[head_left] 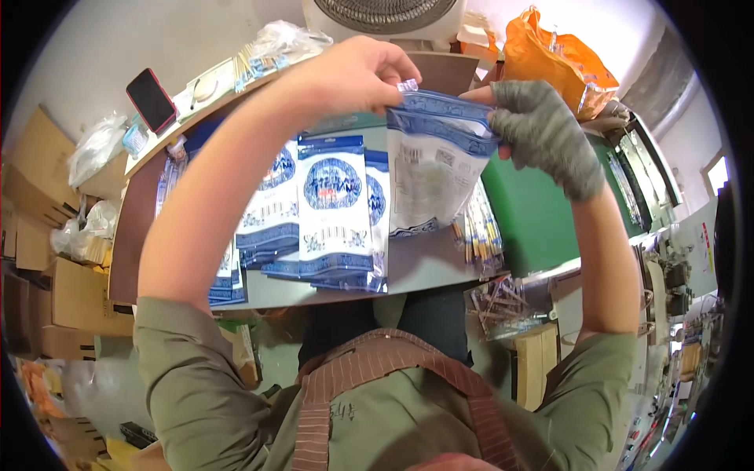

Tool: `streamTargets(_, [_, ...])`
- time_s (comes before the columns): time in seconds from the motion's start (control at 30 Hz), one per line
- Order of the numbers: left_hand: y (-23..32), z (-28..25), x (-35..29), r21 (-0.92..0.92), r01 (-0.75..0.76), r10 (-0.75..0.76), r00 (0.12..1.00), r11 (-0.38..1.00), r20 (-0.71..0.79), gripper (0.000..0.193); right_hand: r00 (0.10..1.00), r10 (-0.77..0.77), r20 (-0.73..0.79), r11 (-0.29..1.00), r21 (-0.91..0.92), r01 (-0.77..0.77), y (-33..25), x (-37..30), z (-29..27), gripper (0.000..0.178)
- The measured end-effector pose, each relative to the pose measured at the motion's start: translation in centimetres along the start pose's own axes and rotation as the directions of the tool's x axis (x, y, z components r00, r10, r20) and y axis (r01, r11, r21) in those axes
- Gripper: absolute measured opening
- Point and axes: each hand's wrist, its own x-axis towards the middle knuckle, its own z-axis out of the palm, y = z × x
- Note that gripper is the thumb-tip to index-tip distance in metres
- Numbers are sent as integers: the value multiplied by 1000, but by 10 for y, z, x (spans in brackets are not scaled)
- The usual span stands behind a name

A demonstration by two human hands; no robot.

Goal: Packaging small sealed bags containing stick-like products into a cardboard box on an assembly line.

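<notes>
While pinched at its top, pouch (433,169) between left hand (353,74) and gloved right hand (542,133)

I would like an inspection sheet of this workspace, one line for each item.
Surface: grey table top with a brown edge.
Job's things: blue and white pouch held up by both hands; more pouches of the same kind lie in overlapping piles on the table.
Clutter: a heap of thin sticks at the table's right; phone with red case; clear plastic bags.
Hands: bare left hand pinches the pouch's top; gloved right hand grips its right corner.
Cables: nothing seen.
Surroundings: cardboard boxes, orange bag, fan, green panel.
</notes>
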Motion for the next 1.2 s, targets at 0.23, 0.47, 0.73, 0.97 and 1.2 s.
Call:
streamTargets(0.23, [-22,54,-30,110,-278,299,892,954,-339,62,994,81,-68,989,128,-72,35,5,20,25])
streamTargets(0.47, [-47,87,-55,478,-346,546,745,807,-383,26,997,29,-66,971,239,-13,43,11,23,26])
streamTargets(0.73, [-53,29,-12,295,-205,326,827,933,-459,14,980,-81,-180,983,147,108,24,53,6,22])
streamTargets(0.97, [-17,-10,-95,707,-242,709,504,665,-493,17,656,-612,-442,738,-23,674,-15,17,65,24])
streamTargets(1.2, [-125,95,-197,600,-14,10,1000,800,10,47,996,-53,-76,998,-49,50,148,-69,178,48])
